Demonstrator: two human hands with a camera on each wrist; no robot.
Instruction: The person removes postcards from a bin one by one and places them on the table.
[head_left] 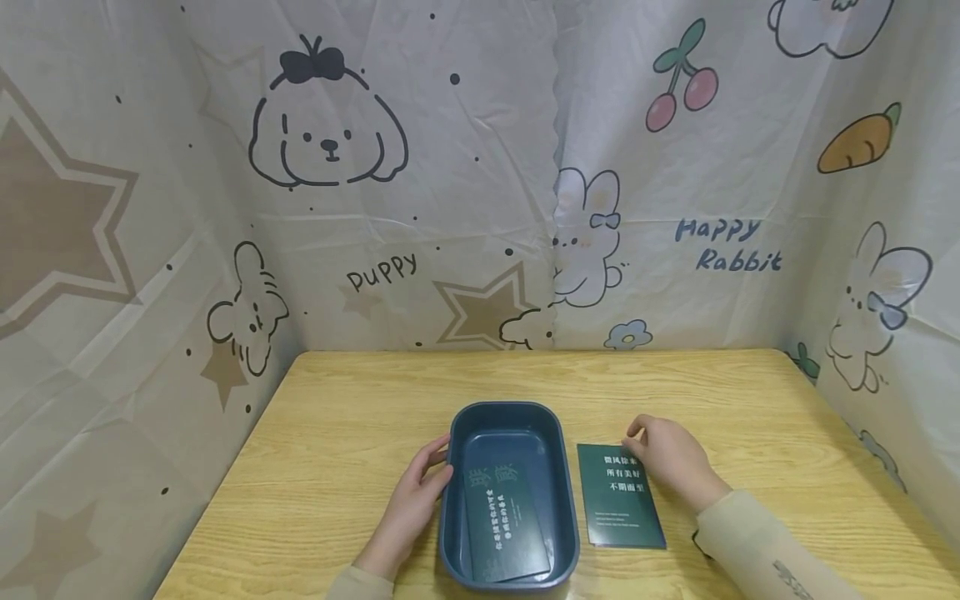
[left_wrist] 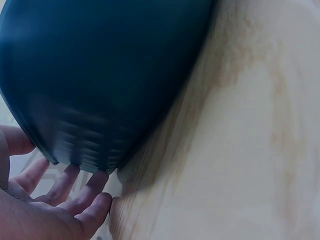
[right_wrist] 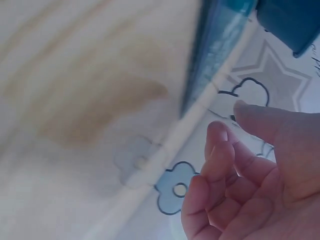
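Observation:
My left hand point(head_left: 411, 498) is at the left side of a dark blue rectangular container point(head_left: 569, 500). In the left wrist view its fingertips touch the outer wall, with the thumb near the rim. A dark green card point(head_left: 517, 546) with white and gold-toned writing lies inside the container, slightly turned, toward the near end. Right of the container, another green card point(head_left: 611, 500) with white characters lies on the table; whether others lie beneath it I cannot tell. Over its top right corner is my right hand point(head_left: 675, 461), fingers loosely bent. The right wrist view shows nothing between thumb and fingers.
The wooden table point(head_left: 360, 417) reaches back to a pale curtain point(head_left: 465, 208) printed with cartoon animals, stars and fruit. That curtain also stands along the left and right sides. A dark band point(head_left: 701, 546) shows at the right wrist.

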